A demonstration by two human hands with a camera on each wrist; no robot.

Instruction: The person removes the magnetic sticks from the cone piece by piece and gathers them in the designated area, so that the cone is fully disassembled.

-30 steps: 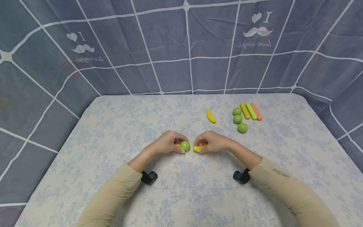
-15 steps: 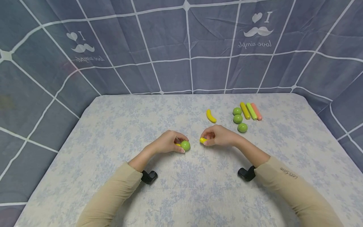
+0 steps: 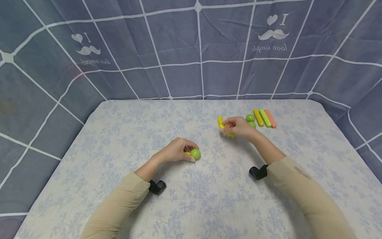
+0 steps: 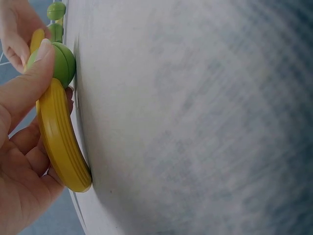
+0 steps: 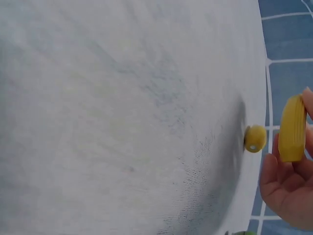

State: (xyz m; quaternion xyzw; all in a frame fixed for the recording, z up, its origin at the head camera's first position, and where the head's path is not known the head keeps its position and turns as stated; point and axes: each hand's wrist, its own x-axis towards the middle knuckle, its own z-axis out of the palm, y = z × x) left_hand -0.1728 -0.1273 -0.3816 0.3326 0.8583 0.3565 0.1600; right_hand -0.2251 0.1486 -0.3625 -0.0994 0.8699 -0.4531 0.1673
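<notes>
In the head view my left hand (image 3: 176, 150) is low over the table, pinching a glossy green round toy fruit (image 3: 195, 153). A yellow toy banana (image 4: 61, 137) with ridged sides meets that fruit end to end; my left thumb lies across where they join, and fingers curl behind. Farther back, my right hand (image 3: 238, 127) pinches another toy banana (image 5: 292, 129) between thumb and fingers, raised off the cloth. Beyond it a third toy banana (image 3: 220, 119) lies on the table, partly hidden by the right hand.
Several green round toy fruits (image 3: 250, 118) sit just right of my right hand, the nearest mostly covered by it. Beside them lie yellow, lime (image 3: 265, 118) and coral (image 3: 270, 118) sticks. A grey-blue curtain hangs behind the pale floral tablecloth (image 3: 134, 126).
My right hand has carried its toy banana away from the left hand, back and to the right, to beside the banana on the table. The left hand stays in place.
</notes>
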